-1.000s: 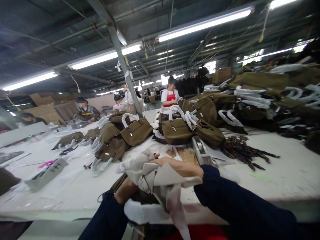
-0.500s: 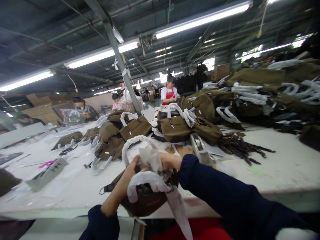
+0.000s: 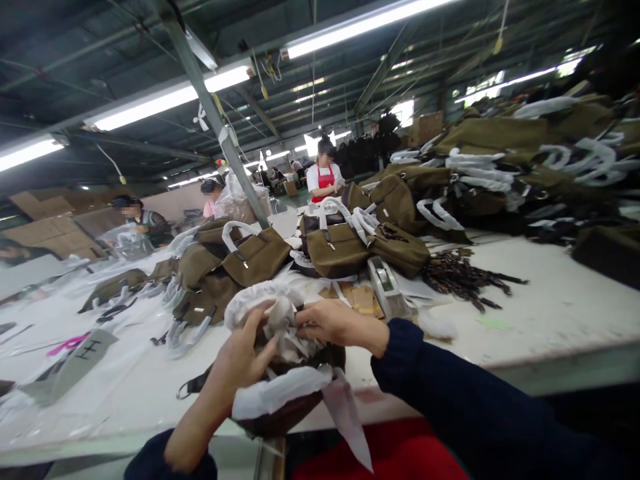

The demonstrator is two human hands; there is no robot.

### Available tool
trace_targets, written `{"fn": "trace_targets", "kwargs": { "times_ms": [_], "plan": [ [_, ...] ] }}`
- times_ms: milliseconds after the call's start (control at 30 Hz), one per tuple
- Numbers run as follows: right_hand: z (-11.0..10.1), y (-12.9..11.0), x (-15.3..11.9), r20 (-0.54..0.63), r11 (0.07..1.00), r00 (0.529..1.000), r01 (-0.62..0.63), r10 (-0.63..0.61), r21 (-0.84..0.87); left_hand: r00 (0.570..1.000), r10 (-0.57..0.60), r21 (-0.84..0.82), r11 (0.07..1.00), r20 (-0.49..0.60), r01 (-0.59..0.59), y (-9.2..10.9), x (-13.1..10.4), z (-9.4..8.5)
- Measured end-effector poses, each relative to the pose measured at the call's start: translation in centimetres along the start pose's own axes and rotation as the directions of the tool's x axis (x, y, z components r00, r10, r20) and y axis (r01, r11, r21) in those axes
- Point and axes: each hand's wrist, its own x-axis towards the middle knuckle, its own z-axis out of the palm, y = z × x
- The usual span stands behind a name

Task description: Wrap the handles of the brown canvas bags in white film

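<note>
A dark brown bag (image 3: pixel 285 413) with paper-wrapped handles stands at the table's near edge in front of me. White crumpled paper (image 3: pixel 287 333) bulges out of its open top. My left hand (image 3: pixel 243 357) presses on the paper from the left, fingers spread over it. My right hand (image 3: pixel 333 323) pinches the same paper from the right. One wrapped handle (image 3: pixel 273 393) hangs over the bag's front. A strip of paper (image 3: pixel 350 427) dangles below the table edge.
Piles of olive bags (image 3: pixel 335 250) with white-wrapped handles cover the white table (image 3: pixel 550 300) ahead and to the right. A tape dispenser (image 3: pixel 385 290), cardboard tags (image 3: pixel 363 300) and dark cords (image 3: pixel 465 277) lie near. Several people work at the far side.
The paper was bunched above the bag in both hands; now it sits lower, in the bag's mouth. My hands shifted onto its top, and the view swung slightly right.
</note>
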Motion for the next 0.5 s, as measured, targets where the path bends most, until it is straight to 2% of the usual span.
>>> {"fn": "trace_targets", "kwargs": {
  "times_ms": [67, 133, 200, 267, 300, 367, 433, 500],
  "plan": [
    [0.0, 0.4, 0.2, 0.015, 0.999, 0.999, 0.028, -0.029, 0.037, 0.983, 0.151, 0.086, 0.983, 0.106, -0.16, 1.2, 0.2, -0.5],
    [0.1, 0.9, -0.5, -0.041, 0.991, 0.998, 0.055, -0.05, 0.119, 0.95, 0.213, 0.069, 0.97, 0.227, -0.234, 1.9, 0.5, -0.6],
    [0.4, 1.7, -2.0, -0.184, 0.986, 0.983, 0.008, 0.024, 0.168, 0.95, 0.18, 0.056, 0.978, 0.254, -0.2, 2.2, 0.7, -0.3],
    [0.9, 2.5, -3.8, -0.293, 0.978, 0.938, -0.144, 0.184, 0.153, 0.956, 0.143, 0.061, 0.985, 0.255, -0.163, 2.2, 0.8, -0.2],
    [1.1, 2.9, -4.6, -0.29, 0.961, 0.919, -0.236, 0.268, 0.141, 0.956, 0.129, 0.067, 0.986, 0.265, -0.152, 2.2, 0.8, -0.1],
    [1.6, 3.5, -5.7, -0.164, 0.915, 0.905, -0.365, 0.392, 0.17, 0.95, 0.116, 0.079, 0.986, 0.289, -0.144, 2.1, 0.6, 0.0],
    [1.9, 3.7, -6.1, -0.017, 0.873, 0.914, -0.383, 0.406, 0.301, 0.948, 0.105, 0.098, 0.985, 0.302, -0.14, 1.9, 0.1, 0.1],
    [2.2, 3.8, -6.1, 0.034, 0.806, 0.927, -0.344, 0.375, 0.481, 0.946, 0.107, 0.107, 0.984, 0.305, -0.145, 1.5, -0.6, 0.4]
  ]
}}
